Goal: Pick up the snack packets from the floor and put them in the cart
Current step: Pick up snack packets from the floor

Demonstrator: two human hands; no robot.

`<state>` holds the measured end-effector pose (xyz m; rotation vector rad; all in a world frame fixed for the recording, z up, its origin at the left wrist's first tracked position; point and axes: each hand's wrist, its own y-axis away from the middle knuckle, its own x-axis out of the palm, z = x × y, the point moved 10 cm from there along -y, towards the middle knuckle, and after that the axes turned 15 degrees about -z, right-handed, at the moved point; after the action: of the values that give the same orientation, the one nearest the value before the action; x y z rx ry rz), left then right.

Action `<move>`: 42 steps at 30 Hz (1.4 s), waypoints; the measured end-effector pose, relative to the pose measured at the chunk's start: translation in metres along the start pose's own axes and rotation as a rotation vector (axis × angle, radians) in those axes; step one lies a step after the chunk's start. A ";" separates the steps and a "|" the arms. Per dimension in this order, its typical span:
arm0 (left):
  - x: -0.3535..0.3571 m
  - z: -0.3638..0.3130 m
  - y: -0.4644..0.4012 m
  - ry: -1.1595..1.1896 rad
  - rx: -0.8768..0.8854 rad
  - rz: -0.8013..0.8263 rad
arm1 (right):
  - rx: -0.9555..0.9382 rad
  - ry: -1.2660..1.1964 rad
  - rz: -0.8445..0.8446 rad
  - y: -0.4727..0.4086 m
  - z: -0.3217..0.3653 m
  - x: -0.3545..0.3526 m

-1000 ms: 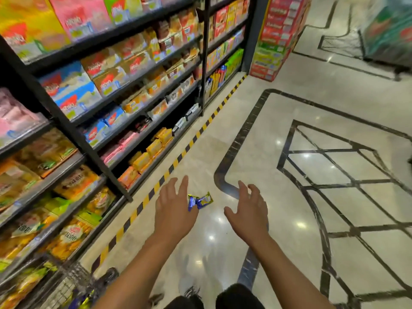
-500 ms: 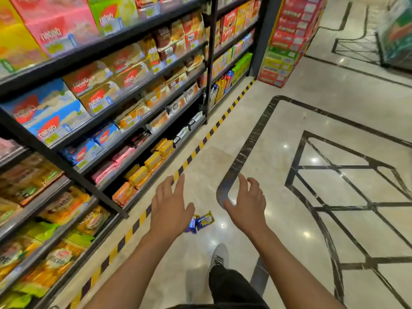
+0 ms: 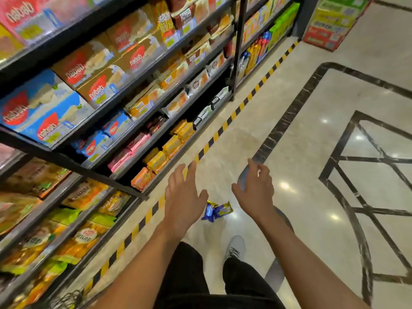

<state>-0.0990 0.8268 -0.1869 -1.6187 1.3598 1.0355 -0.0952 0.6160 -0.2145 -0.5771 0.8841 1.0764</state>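
I had both hands out over the floor (image 3: 256, 134), fingers spread and holding nothing: the left hand (image 3: 184, 197) and the right hand (image 3: 254, 190). The blue and gold snack packets (image 3: 216, 211) lay on the floor between them, ahead of my shoe (image 3: 235, 246), near the shelves (image 3: 124, 139).

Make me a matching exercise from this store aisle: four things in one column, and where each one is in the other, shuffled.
1. blue and gold snack packets
2. yellow and black striped floor tape
3. white sneaker
4. red and green stacked cartons

A. along the shelf base
B. far end of the shelving
C. on the floor between the hands
D. near edge, below the packets

Pairs: 1-C, 2-A, 3-D, 4-B
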 end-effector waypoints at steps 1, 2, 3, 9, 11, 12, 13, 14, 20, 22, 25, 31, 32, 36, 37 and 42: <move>0.008 0.003 -0.005 -0.006 -0.002 0.024 | 0.004 0.012 0.014 -0.002 -0.001 0.008; 0.016 0.007 -0.010 -0.016 -0.006 0.051 | 0.011 0.028 0.027 -0.002 -0.002 0.016; 0.026 0.012 -0.015 -0.027 -0.006 0.080 | 0.024 0.042 0.040 -0.002 -0.004 0.025; 0.080 0.031 -0.050 -0.083 0.144 0.140 | 0.150 0.105 0.015 -0.008 -0.017 0.072; 0.108 0.041 -0.059 -0.071 0.156 0.197 | 0.203 0.095 0.000 -0.010 -0.028 0.094; 0.125 0.048 -0.064 -0.054 0.144 0.221 | 0.226 0.092 -0.008 -0.013 -0.036 0.108; 0.143 0.058 -0.070 -0.029 0.117 0.240 | 0.263 0.082 -0.022 -0.016 -0.048 0.124; 0.162 0.070 -0.076 0.001 0.079 0.242 | 0.312 0.067 -0.035 -0.017 -0.063 0.142; 0.303 0.138 -0.069 0.043 -0.068 0.277 | 0.470 0.028 0.034 -0.004 -0.161 0.288; 0.364 0.158 -0.057 0.045 -0.065 0.309 | 0.470 0.043 0.062 0.002 -0.194 0.342; 0.456 0.185 -0.038 0.026 -0.065 0.361 | 0.502 0.047 0.047 0.007 -0.244 0.411; 0.627 0.240 -0.011 0.023 -0.080 0.457 | 0.672 -0.051 0.110 0.022 -0.336 0.558; 0.651 0.255 -0.006 0.026 -0.118 0.474 | 0.701 -0.082 0.119 0.026 -0.345 0.580; 0.730 0.305 0.007 0.037 -0.287 0.503 | 0.916 -0.202 0.050 0.034 -0.388 0.648; 0.745 0.315 0.005 0.047 -0.314 0.497 | 0.987 -0.235 0.023 0.033 -0.400 0.662; 0.806 0.344 0.000 0.156 -0.403 0.517 | 1.171 -0.319 -0.017 0.026 -0.440 0.713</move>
<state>-0.0545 0.8484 -1.0617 -1.6947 1.8217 1.5965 -0.1209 0.6433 -1.0521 0.5475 1.0423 0.4580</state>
